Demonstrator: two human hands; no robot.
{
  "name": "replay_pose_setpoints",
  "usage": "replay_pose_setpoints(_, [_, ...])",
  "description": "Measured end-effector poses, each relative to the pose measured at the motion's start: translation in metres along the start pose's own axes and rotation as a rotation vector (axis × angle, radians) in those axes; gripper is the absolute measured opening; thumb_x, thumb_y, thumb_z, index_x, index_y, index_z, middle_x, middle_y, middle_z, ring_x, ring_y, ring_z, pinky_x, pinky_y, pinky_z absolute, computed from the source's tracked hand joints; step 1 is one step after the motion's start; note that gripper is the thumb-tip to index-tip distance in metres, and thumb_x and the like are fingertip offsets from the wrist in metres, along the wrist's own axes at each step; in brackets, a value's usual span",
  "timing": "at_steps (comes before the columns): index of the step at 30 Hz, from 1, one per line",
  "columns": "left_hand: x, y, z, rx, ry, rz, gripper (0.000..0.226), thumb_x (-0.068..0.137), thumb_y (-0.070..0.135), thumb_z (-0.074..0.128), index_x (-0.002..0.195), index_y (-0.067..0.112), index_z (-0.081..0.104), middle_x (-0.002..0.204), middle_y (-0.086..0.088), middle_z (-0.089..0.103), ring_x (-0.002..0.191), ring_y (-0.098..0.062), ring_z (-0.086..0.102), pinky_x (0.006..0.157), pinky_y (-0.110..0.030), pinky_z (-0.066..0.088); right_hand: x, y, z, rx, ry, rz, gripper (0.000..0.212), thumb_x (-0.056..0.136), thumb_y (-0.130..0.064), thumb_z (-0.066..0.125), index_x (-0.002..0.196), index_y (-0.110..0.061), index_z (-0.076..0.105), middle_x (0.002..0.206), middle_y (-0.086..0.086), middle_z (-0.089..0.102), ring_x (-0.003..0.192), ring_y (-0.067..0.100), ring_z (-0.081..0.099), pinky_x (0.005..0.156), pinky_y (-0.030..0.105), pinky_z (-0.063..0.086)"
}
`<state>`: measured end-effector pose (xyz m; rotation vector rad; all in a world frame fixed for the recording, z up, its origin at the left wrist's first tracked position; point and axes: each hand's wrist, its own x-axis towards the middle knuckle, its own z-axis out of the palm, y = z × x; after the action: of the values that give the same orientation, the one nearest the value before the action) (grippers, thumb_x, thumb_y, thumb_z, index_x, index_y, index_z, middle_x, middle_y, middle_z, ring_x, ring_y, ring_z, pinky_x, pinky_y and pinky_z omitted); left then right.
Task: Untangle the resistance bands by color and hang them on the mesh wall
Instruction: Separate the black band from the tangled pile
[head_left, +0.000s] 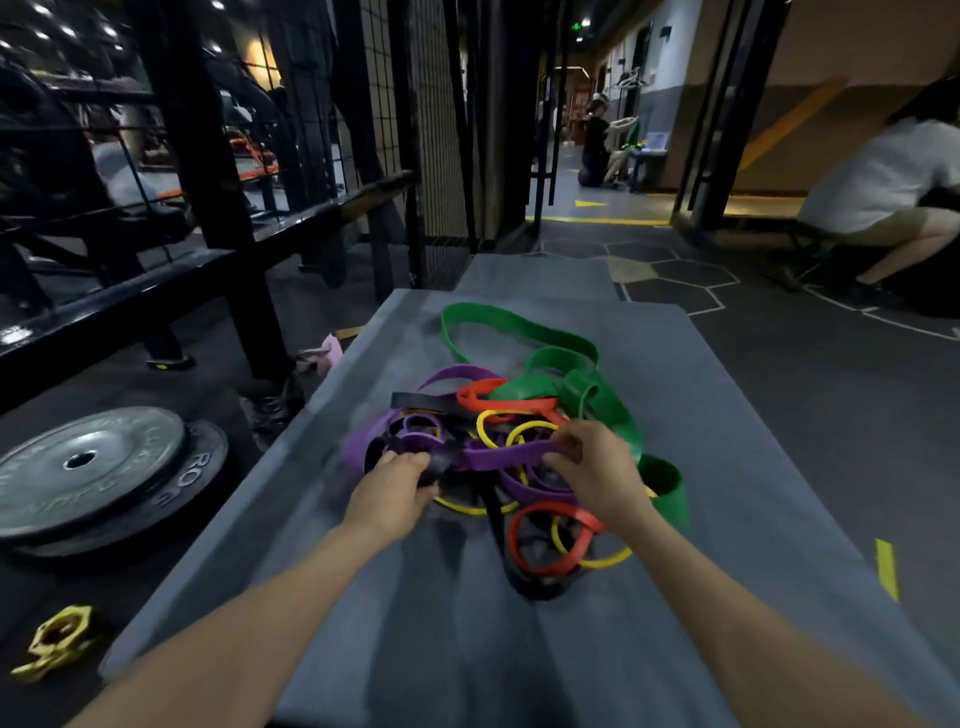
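Observation:
A tangled pile of resistance bands lies on a grey mat (717, 415). The wide green band (519, 325) loops toward the far side. Red bands (519, 540), thin yellow bands (491, 431), a black band (415, 400) and purple bands are knotted together. My left hand (395, 491) grips a dark, black-and-purple part of the tangle. My right hand (597, 467) pinches a purple band (498, 454) stretched between both hands. The mesh wall (436, 130) stands beyond the mat, at the upper centre-left.
Stacked weight plates (98, 473) lie on the floor at left, with a yellow barbell collar (57, 639) nearby. A black rack frame (208, 171) rises at left. A person in a white shirt (883, 176) crouches at far right; another kneels in the corridor (597, 140).

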<state>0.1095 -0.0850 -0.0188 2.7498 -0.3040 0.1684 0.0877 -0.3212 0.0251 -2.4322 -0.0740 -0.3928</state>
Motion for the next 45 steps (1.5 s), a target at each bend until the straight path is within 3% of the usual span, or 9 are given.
replay_pose_setpoints(5, [-0.011,-0.008,-0.035,-0.403,0.237,-0.138,0.02,0.093,0.02,0.051,0.104,0.002,0.053,0.097,-0.013,0.061,0.093,-0.026,0.057,0.073,-0.03,0.036,-0.011,-0.017,0.035,-0.016,-0.143,-0.051,0.024,0.08,-0.015,0.067,0.102,-0.008,0.063,0.097,0.005,0.059,0.092,0.018,0.054,0.079,0.026,0.041])
replay_pose_setpoints(11, [-0.014,-0.031,-0.101,-0.821,0.587,-0.325,0.017,0.096,0.027,0.046,0.079,0.023,0.044,0.073,0.005,0.048,0.072,-0.014,0.045,0.064,-0.031,0.035,-0.005,-0.049,0.062,-0.055,-0.254,-0.056,0.028,0.079,-0.017,0.067,0.1,0.001,0.062,0.104,0.016,0.065,0.101,0.03,0.059,0.087,0.034,0.045])
replay_pose_setpoints(16, [-0.026,-0.05,-0.118,-0.958,0.552,-0.326,0.024,0.094,0.021,0.05,0.07,0.026,0.044,0.065,0.003,0.045,0.065,-0.015,0.042,0.065,-0.033,0.037,-0.024,-0.052,0.081,-0.204,-0.318,-0.011,0.028,0.081,-0.018,0.062,0.106,-0.005,0.059,0.112,0.013,0.062,0.107,0.03,0.058,0.086,0.035,0.046])
replay_pose_setpoints(20, [-0.04,-0.047,-0.117,-1.069,0.433,-0.266,0.026,0.091,0.013,0.055,0.066,0.019,0.051,0.056,0.004,0.048,0.06,-0.015,0.042,0.063,-0.029,0.036,-0.017,-0.077,0.074,-0.107,-0.246,-0.056,0.003,0.08,-0.015,0.06,0.079,-0.013,0.058,0.083,0.009,0.065,0.083,0.027,0.06,0.07,0.032,0.045])
replay_pose_setpoints(26, [-0.058,-0.028,-0.141,-1.417,0.405,-0.211,0.036,0.095,0.03,0.047,0.065,0.013,0.053,0.042,0.007,0.045,0.039,-0.007,0.034,0.042,-0.016,0.029,-0.005,-0.121,0.077,-0.034,-0.303,-0.161,0.017,0.08,-0.012,0.064,0.096,-0.009,0.06,0.087,0.001,0.057,0.083,0.021,0.055,0.082,0.035,0.049])
replay_pose_setpoints(32, [-0.08,-0.066,-0.136,-0.989,0.526,-0.576,0.039,0.093,0.033,0.049,0.064,0.007,0.052,0.056,-0.006,0.049,0.056,-0.019,0.042,0.052,-0.026,0.034,-0.012,-0.115,0.096,-0.059,-0.324,-0.113,0.02,0.078,-0.011,0.064,0.097,-0.005,0.06,0.091,0.012,0.063,0.094,0.032,0.06,0.084,0.04,0.049])
replay_pose_setpoints(35, [-0.084,-0.098,-0.109,-0.519,0.33,-0.746,0.041,0.096,0.03,0.04,0.09,-0.001,0.065,0.1,-0.023,0.064,0.094,-0.034,0.058,0.08,-0.035,0.044,-0.012,-0.109,0.098,-0.099,-0.316,-0.09,0.022,0.08,-0.012,0.063,0.101,-0.006,0.061,0.1,0.013,0.065,0.098,0.03,0.06,0.086,0.037,0.048])
replay_pose_setpoints(38, [-0.082,-0.106,-0.089,-0.305,0.206,-0.791,0.037,0.093,0.026,0.045,0.118,-0.001,0.051,0.133,-0.027,0.042,0.121,-0.041,0.042,0.1,-0.042,0.039,-0.004,-0.105,0.096,-0.167,-0.295,-0.115,0.026,0.081,-0.013,0.063,0.106,-0.008,0.061,0.11,0.012,0.06,0.105,0.03,0.056,0.091,0.035,0.045])
replay_pose_setpoints(45, [-0.056,-0.068,-0.07,-0.072,0.417,-0.476,0.061,0.082,0.019,0.06,0.136,0.011,0.033,0.142,-0.011,0.027,0.128,-0.032,0.034,0.106,-0.039,0.029,0.022,-0.098,0.1,-0.43,-0.185,-0.223,0.077,0.073,-0.022,0.072,0.137,-0.008,0.032,0.139,0.011,0.035,0.129,0.029,0.034,0.106,0.039,0.032])
